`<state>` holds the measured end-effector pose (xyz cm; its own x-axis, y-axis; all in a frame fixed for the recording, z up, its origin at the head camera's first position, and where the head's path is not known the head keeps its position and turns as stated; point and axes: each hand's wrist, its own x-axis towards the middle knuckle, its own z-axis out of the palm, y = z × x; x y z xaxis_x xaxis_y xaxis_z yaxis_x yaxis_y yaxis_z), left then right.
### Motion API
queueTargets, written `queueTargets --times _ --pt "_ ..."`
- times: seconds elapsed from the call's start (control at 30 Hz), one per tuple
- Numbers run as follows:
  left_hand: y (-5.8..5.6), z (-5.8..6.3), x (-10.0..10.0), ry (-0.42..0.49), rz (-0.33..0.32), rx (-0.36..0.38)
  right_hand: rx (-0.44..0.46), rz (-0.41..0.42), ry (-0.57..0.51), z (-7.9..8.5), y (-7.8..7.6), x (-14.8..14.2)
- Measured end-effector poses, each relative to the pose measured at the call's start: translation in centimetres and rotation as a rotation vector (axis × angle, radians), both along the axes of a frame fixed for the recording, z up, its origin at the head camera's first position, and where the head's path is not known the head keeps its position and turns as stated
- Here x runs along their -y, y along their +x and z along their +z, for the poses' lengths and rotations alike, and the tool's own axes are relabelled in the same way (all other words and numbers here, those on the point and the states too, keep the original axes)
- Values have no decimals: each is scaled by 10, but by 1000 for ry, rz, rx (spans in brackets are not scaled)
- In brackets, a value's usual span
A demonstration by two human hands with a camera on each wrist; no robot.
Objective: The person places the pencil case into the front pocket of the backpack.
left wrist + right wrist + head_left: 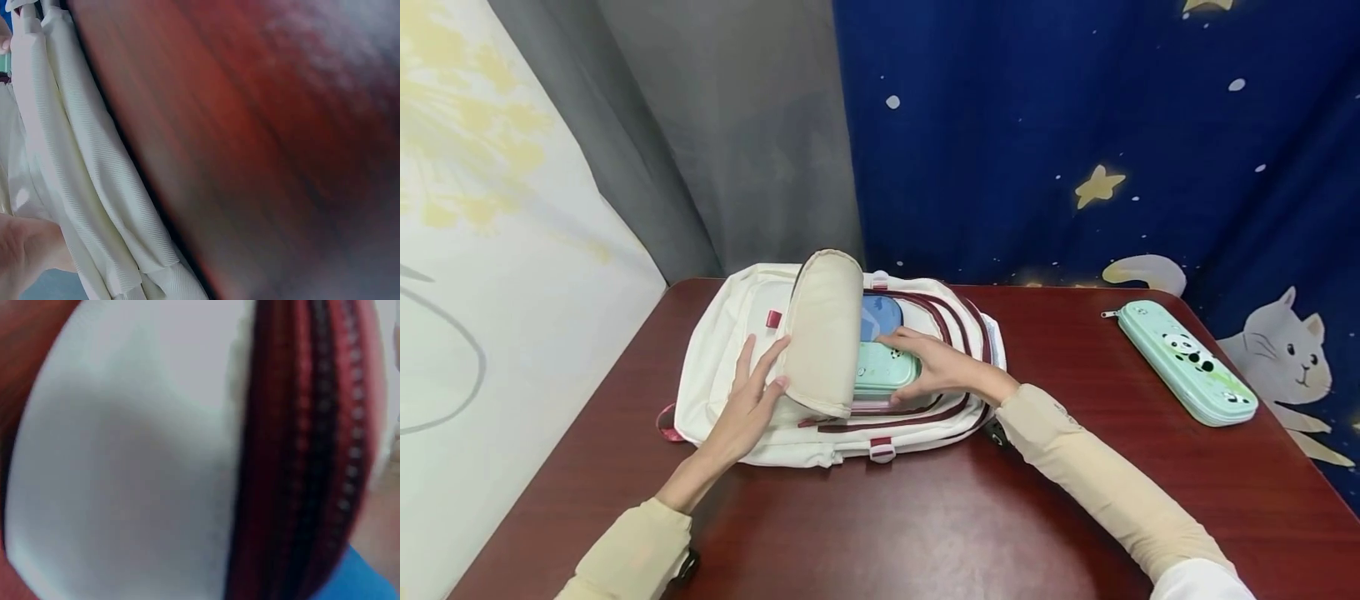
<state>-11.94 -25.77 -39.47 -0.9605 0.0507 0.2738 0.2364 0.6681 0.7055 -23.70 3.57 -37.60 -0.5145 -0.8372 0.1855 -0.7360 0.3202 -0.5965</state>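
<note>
A white backpack [718, 375] with dark red zips lies flat on the table, its front pocket unzipped and the beige-lined flap [823, 333] folded up. My left hand [747, 410], fingers spread and fairly straight, touches the flap's left edge. Inside the pocket, my right hand [943, 367] grips the right end of a mint-green case [880, 369] between thumb and fingers. Just behind it sits a blue case [881, 317]. The flap hides the left part of both cases. Close up in the right wrist view are the backpack's white fabric [125, 456] and zip [320, 444].
Another mint-green pencil case [1191, 362] with pandas lies at the right side of the dark red table [925, 533]. Grey and blue curtains [970, 150] hang behind the table. A white patterned wall [497, 317] stands along the left.
</note>
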Motion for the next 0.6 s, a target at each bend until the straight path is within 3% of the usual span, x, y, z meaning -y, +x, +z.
queueTargets --times 0.3,0.6 --pt "6 -2 1 1 -4 -8 -65 16 78 5 8 -2" --pt "-5 1 -10 -19 -46 -26 -93 10 150 14 -3 -16"
